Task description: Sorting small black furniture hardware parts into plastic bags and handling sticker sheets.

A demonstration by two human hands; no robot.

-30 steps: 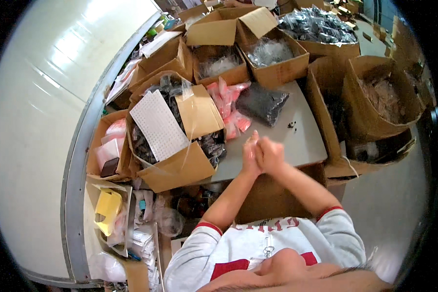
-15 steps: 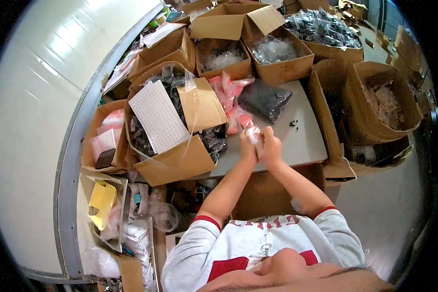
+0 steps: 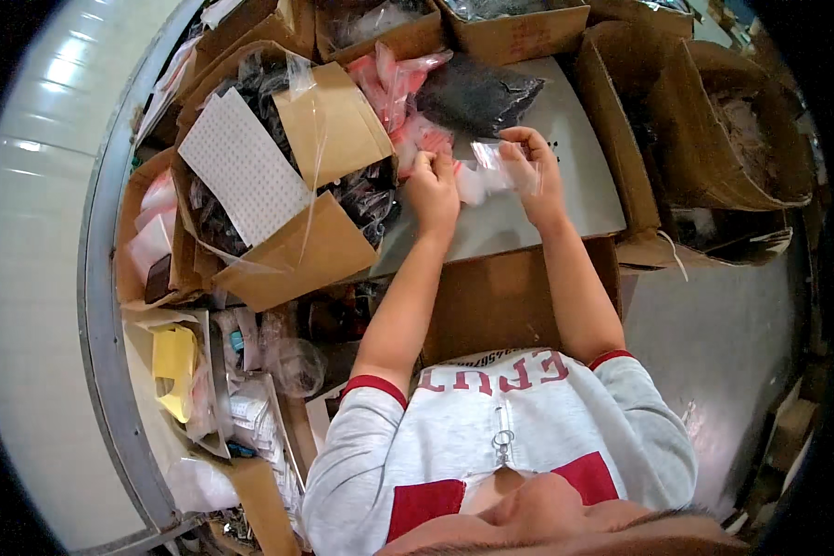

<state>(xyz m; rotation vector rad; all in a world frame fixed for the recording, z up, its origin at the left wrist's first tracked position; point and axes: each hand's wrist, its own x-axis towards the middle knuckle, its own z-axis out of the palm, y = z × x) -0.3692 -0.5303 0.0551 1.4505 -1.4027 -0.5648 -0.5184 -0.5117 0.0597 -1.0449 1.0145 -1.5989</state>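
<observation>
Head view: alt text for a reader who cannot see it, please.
Both hands, left hand and right hand, hold a small clear plastic bag over a grey table. Open cardboard boxes of packed parts surround it, with pink bags and a dark bag behind.

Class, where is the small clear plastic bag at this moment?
In the head view, the clear plastic bag is held between both hands, left hand and right hand, above the grey table.

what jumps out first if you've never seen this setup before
Both hands, the left hand and the right hand, hold a small clear plastic bag between them above the grey table. To the left sits a big open cardboard box with a white dotted sheet on top. Behind the hands lie pink bags and a dark bag.
</observation>
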